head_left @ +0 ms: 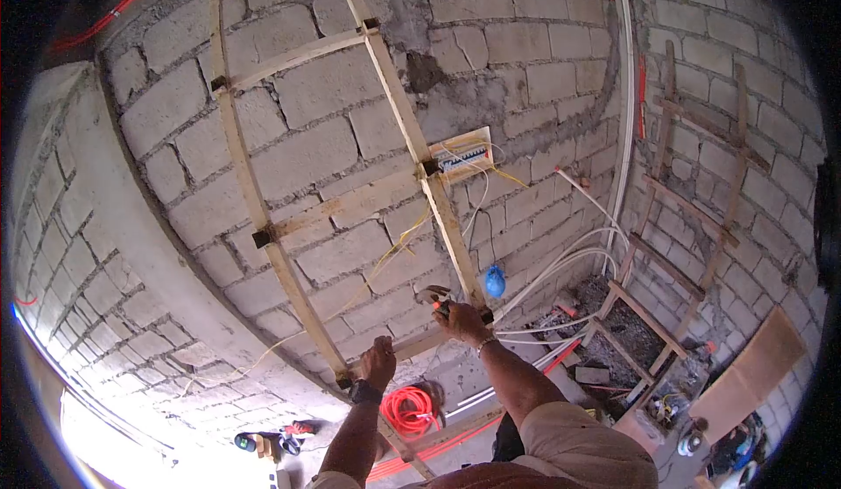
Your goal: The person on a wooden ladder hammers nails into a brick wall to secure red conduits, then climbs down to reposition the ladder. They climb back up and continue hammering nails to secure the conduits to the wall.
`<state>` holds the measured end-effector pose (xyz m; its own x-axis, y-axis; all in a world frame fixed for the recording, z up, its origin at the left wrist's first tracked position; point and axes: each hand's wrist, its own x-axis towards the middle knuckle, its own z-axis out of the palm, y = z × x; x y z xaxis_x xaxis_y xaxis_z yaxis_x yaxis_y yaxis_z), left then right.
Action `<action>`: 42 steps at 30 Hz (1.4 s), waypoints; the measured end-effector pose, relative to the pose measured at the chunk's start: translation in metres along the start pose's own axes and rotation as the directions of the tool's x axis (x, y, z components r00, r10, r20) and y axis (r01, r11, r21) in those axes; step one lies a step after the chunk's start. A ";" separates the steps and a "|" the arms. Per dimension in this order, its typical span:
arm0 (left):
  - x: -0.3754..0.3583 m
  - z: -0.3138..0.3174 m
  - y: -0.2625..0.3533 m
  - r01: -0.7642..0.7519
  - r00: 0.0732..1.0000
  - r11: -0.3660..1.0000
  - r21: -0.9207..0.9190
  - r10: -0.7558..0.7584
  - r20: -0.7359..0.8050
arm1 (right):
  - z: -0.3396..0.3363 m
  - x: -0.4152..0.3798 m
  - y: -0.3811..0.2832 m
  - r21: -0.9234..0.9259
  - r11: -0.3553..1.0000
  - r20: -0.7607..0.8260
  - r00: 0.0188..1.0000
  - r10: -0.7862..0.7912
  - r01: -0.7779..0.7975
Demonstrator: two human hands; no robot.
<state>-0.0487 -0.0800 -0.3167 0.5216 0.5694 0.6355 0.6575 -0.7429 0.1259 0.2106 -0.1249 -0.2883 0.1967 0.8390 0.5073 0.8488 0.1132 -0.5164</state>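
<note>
A block wall [298, 152] of grey masonry fills most of the view, curving with the lens, and a second block wall [753, 165] meets it at the corner on the right. Leaning flat against the main wall is a wooden ladder [263, 218] with two long rails and rough rungs nailed across; a second ladder [692, 226] leans against the right-hand wall. White pipes [561, 270] run down the corner and bend out along the floor, with a thin yellow wire [385, 261] trailing across the blocks from an open electrical box [462, 154] set in the wall. On the floor below lie a coil of orange tubing [409, 408], a blue cap [495, 281] hanging near the ladder's right rail, and small tools [272, 441] near the bright patch at lower left. The right hand [462, 321] is raised to the right rail of the ladder, fingers curled closed around a hammer [435, 296] whose head sits just beside the rail. The left hand [378, 362], wearing a dark watch [364, 393] at the wrist, is pressed against the lowest rung near the left rail; its fingers look bunched together, though whether they pinch anything is too small to tell.
</note>
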 end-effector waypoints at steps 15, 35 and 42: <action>-0.003 0.002 -0.003 0.093 0.995 0.993 -0.065 -0.090 0.050 | 0.004 0.001 0.001 0.007 1.000 0.023 0.999 0.024 -0.024; 0.284 -0.246 0.022 -0.156 0.933 0.956 -0.248 0.060 -0.355 | 0.010 0.007 0.006 -0.032 0.996 0.116 0.989 0.090 -0.087; 0.400 -0.206 -0.111 -0.154 0.811 0.810 0.566 0.431 -0.396 | 0.006 0.010 0.003 0.072 0.996 0.112 0.992 0.051 -0.059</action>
<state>-0.0246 0.1578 0.0804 0.4909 0.0018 0.8712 0.7597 -0.4904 -0.4270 0.2122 -0.1132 -0.2891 0.1832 0.8981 0.3999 0.7982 0.1015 -0.5937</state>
